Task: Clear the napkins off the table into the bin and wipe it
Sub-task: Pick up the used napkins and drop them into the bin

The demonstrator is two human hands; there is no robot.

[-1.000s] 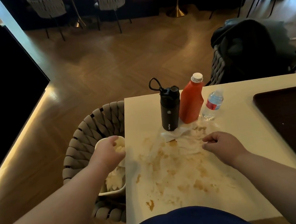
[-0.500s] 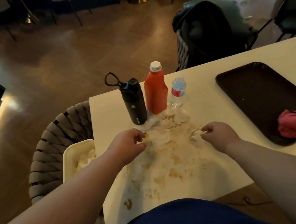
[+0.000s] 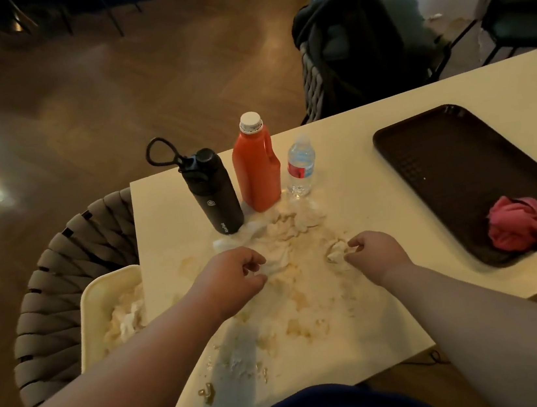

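Clearing part-done, by judgement. Several crumpled napkins already in the bin (image 3: 86,323), down and to the left of the left hand (image 3: 235,276), off the table edge. More soiled napkins (image 3: 289,231) heaped just beyond both hands, up against the black flask (image 3: 214,193), red bottle (image 3: 256,170) and water bottle (image 3: 300,168). Brown smears across the table (image 3: 351,172) under the hands and back toward the body. Wiping apparently not yet begun: pink cloth (image 3: 519,228) bunched on the dark tray (image 3: 441,153), well to the right of the right hand (image 3: 374,252).

Pose: both forearms reaching forward over the table, backs of the hands up.
- Left hand: fingers curled, thumb and fingertips pinching the near edge of a white napkin (image 3: 275,264).
- Right hand: fingers curled, pinching a small crumpled wad (image 3: 337,254) just to its left.
- Hands apart, smeared tabletop between them.

Left to do: drop these two pieces in the bin, gather the heap by the bottles, then wipe.
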